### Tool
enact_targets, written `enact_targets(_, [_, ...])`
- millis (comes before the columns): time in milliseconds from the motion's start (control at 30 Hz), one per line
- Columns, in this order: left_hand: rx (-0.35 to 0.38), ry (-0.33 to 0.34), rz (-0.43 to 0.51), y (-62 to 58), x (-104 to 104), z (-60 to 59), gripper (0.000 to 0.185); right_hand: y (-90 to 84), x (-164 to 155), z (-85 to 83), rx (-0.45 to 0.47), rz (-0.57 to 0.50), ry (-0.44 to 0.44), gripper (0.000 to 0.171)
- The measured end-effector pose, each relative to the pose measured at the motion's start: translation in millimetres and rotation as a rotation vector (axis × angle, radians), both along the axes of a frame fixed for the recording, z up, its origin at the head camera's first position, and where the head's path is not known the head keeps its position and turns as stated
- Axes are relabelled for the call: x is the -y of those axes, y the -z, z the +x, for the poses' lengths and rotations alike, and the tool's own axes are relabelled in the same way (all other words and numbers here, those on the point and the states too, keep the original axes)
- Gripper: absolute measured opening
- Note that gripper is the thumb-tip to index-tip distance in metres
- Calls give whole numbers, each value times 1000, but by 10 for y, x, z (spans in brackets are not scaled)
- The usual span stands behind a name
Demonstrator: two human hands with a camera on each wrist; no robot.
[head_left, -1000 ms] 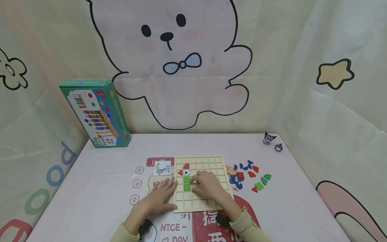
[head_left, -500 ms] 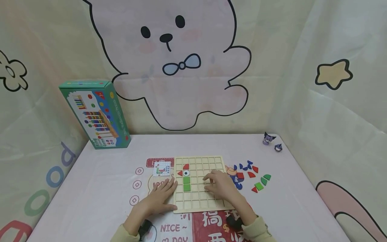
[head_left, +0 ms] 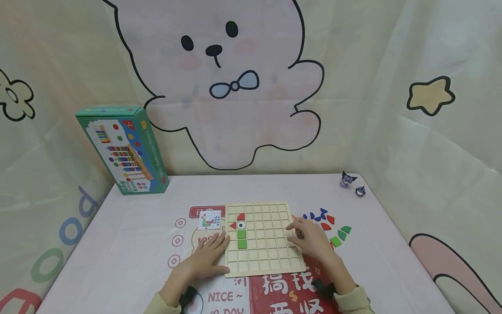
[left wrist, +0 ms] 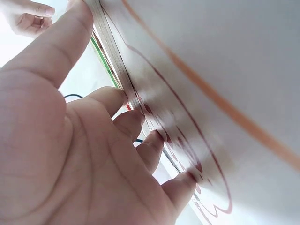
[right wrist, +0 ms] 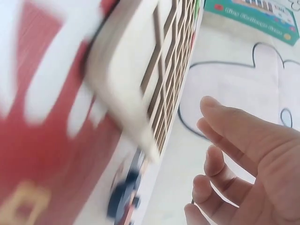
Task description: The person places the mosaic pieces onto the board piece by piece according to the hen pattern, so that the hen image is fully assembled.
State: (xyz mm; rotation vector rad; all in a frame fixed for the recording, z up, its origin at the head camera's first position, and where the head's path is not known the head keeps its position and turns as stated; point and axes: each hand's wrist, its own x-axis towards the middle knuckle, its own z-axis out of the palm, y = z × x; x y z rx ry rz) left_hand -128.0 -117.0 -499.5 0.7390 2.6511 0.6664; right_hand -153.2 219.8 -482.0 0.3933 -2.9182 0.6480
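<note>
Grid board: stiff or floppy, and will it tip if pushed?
The grid board is probably stiff: its edges look straight. Lying flat, it should slide rather than tip. Lifted at a tilt, it may shed the green squares sitting on it.

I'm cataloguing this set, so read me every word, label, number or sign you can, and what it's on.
"Challenge Game": green box; the word before it is blurred.
"NICE ~": tabletop print.
"DAY": below that, bottom cut off.
"搞": that print's red part; other characters uncertain.
"ood": left wall cloth, after a cut-off red letter.
Too small: the box's finer lettering.
Partly hidden: lettering by the left hand.
</note>
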Motion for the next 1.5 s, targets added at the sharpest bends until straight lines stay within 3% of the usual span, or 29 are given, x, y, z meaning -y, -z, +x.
enact_targets(367, [-7,8,-2,-15,10,6,89,-2,-460,59,86,-27,139,28])
enact_targets(600, [-7,4,-9,-16,15,3,89,-12,-747,76,81,-10,156,27])
enact_targets(967, [-8,-4,-3,4,5,6,89,29,-1220,106,147,-6,218,34])
enact_targets(1500, [-2,10,4,18,3,-3,89,29,-1425,142,230,31,287,34])
